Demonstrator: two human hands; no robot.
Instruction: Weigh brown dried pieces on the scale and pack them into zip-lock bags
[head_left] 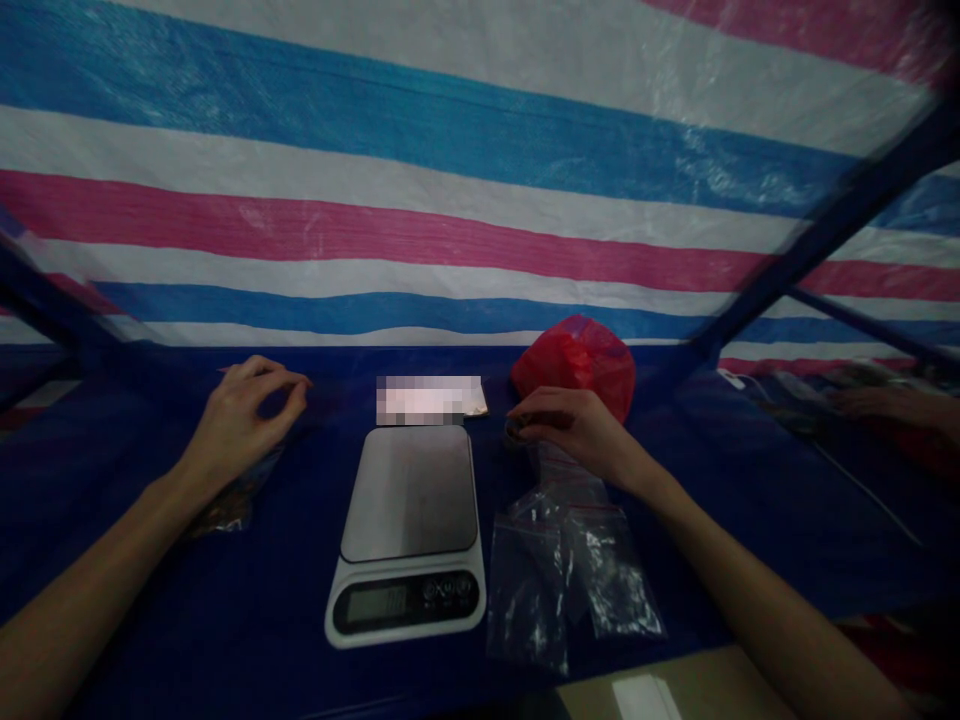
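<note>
On the left, my left hand (247, 415) is raised with thumb and forefinger brought together in a pinch; whatever is between the tips, if anything, is too small to make out. Below and partly behind it lies a clear bag with brown contents (225, 512). My right hand (570, 428) pinches a small round brownish piece (515, 428), close in front of a red plastic bag (577, 360). Between the hands stands a white kitchen scale (411, 495) with a bare metal plate. Several clear zip bags (529, 590) lie overlapping beneath my right forearm and beside the scale.
A pale, blurred-out card or packet (431, 400) lies behind the scale. Striped plastic sheeting (420, 235) hangs behind the blue table surface (240, 630). A dark blue frame bar (817, 230) slants at right; beyond it, another person's hand (877, 403) is blurred.
</note>
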